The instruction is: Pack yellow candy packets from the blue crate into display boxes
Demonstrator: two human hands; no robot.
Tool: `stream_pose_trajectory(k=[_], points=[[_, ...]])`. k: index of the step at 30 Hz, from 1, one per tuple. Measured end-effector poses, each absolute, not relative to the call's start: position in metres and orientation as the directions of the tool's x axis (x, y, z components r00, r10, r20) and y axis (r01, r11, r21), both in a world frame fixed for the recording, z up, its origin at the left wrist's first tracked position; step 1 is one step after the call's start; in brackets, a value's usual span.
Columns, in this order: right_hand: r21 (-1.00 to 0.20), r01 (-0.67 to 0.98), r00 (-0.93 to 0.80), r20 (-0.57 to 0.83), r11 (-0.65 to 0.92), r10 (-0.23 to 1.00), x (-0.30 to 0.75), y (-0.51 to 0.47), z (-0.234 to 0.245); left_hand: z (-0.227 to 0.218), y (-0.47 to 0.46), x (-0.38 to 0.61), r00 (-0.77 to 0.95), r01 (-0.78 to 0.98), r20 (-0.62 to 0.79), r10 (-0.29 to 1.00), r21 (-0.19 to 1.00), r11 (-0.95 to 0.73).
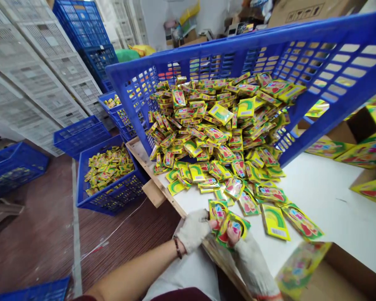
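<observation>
My left hand point(194, 230), in a white glove with bare fingertips, is closed on a small yellow and green packet point(218, 210) with a red fruit print. Close beside it, my right hand point(249, 255), gloved the same way, grips another such packet point(235, 228) between thumb and fingers. The two packets overlap just above the table's front edge. Past my hands, a heap of like packets point(207, 133) spills from a tipped blue crate point(238, 44) onto the white tabletop point(313, 179). A few loose packets point(275, 221) lie flat right of my hands.
An open carton point(347, 271) with a printed flap stands at the lower right, and more printed cartons point(363, 152) at the right edge. Blue crates point(113, 202), one full of packets, sit on the floor at left. White crates point(47, 54) are stacked behind them.
</observation>
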State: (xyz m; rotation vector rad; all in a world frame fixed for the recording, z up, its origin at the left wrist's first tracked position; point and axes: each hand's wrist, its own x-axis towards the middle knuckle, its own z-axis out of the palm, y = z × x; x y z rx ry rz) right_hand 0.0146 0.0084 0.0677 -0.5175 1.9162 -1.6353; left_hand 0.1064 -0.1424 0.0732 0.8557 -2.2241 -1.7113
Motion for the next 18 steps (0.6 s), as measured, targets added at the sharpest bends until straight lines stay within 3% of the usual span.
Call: stream_pose_trajectory(k=[2, 4, 6, 9, 11, 15, 18], points=[[-0.925, -0.023, -0.811, -0.205, 0.38, -0.548, 0.012, 0.017, 0.068, 0.075, -0.154, 0.096, -0.752, -0.417, -0.137, -0.644, 0.856, 0.304], [-0.772, -0.15, -0.828, -0.244, 0.618, -0.505, 0.009, 0.03, 0.067, 0.084, -0.189, 0.087, -0.634, -0.513, -0.061, -0.771, 0.779, 0.361], [-0.604, -0.324, -0.782, -0.262, 0.728, -0.566, 0.007, 0.04, 0.066, 0.096, -0.232, 0.078, -0.533, -0.6, 0.009, -0.846, 0.701, 0.385], [-0.437, -0.525, -0.686, -0.291, 0.73, -0.667, 0.008, 0.04, 0.072, 0.108, -0.279, 0.065, -0.504, -0.694, 0.04, -0.863, 0.576, 0.432], [-0.385, -0.547, -0.674, -0.323, 0.743, -0.664, 0.01, 0.035, 0.08, 0.109, -0.29, 0.061, -0.532, -0.714, 0.046, -0.846, 0.512, 0.477], [-0.384, -0.502, -0.687, -0.367, 0.775, -0.627, 0.01, 0.029, 0.09, 0.107, -0.279, 0.073, -0.582, -0.707, 0.096, -0.808, 0.431, 0.561], [-0.422, -0.49, -0.695, -0.34, 0.763, -0.634, 0.008, 0.031, 0.086, 0.104, -0.265, 0.089, -0.697, -0.616, 0.142, -0.703, 0.384, 0.688]])
